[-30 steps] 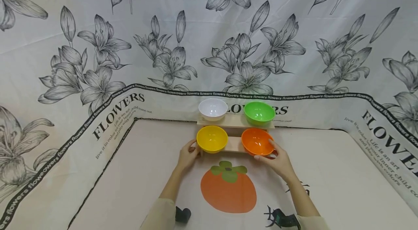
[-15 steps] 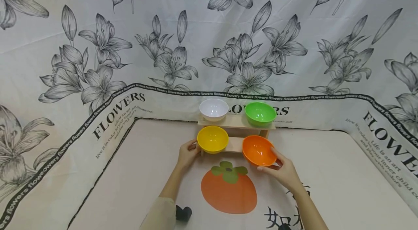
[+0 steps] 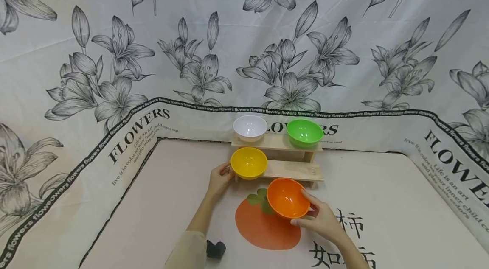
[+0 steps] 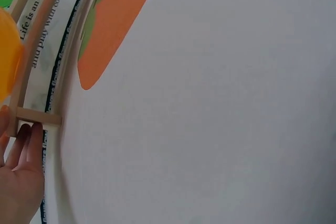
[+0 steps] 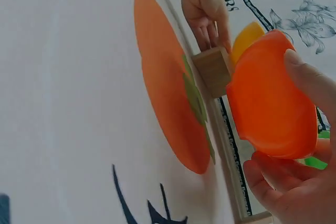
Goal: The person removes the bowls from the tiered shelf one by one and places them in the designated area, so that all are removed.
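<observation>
Where a pale, smooth bench meets hanging white fabric covered in grey line-drawn lilies, a person's two bare hands work around a small wooden stand. A flat orange fruit with green leaves is printed on the bench top, in front of the stand.

The stand has two straight tiers of light, plainly grained wood. On the upper tier sit a white bowl at the left and a green bowl at the right; a yellow bowl rests at the left of the lower tier. All are round and glossy.

A matching orange bowl is off the stand, in front of it, overlapping the printed fruit in the head view. The right hand grips its right side, thumb and fingers spread around it. The left hand touches the stand's left end, beside the yellow bowl, fingers slightly bent; whether they grip the wood cannot be told.

The fabric reads "FLOWERS" and "Life is an art"; its black border repeats "flowers". Black brushed characters on the bench include 柿 and 如.
</observation>
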Demonstrator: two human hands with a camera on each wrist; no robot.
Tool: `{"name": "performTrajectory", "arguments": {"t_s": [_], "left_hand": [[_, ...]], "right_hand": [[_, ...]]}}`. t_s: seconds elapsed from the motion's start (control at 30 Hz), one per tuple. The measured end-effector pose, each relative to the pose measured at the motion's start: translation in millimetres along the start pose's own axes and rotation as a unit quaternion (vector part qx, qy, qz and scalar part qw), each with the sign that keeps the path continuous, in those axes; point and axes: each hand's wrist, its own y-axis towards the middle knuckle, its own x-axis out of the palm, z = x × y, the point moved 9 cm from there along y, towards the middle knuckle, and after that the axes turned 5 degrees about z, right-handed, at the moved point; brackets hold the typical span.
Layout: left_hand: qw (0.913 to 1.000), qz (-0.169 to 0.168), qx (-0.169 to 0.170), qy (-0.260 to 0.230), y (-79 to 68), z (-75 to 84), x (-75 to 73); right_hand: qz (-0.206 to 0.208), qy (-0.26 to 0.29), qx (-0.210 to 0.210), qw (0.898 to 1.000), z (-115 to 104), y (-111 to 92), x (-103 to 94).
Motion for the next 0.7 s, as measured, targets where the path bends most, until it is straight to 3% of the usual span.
{"name": "performTrajectory", "arguments": {"t_s": [0.2,0.37,0.5,0.7], "left_hand": [[0.9996,-0.003,-0.016,-0.023,-1.2,-5.1,-1.5],[0.9987,-0.004,-0.035,-0.036,-0.7,-9.3,-2.9],[0.998,-0.006,-0.041,-0.047,0.6,-12.0,-3.0],[0.9982,-0.007,-0.033,-0.049,6.1,-26.4,-2.8]], "right_hand": [[-0.051,0.015,-0.018,0.998,4.0,-4.4,25.5],[-0.075,-0.026,-0.074,0.994,-1.6,-3.5,44.6],[-0.094,-0.018,-0.116,0.989,-6.9,-0.6,61.6],[-0.092,-0.054,-0.137,0.985,-10.5,4.3,77.9]]}}
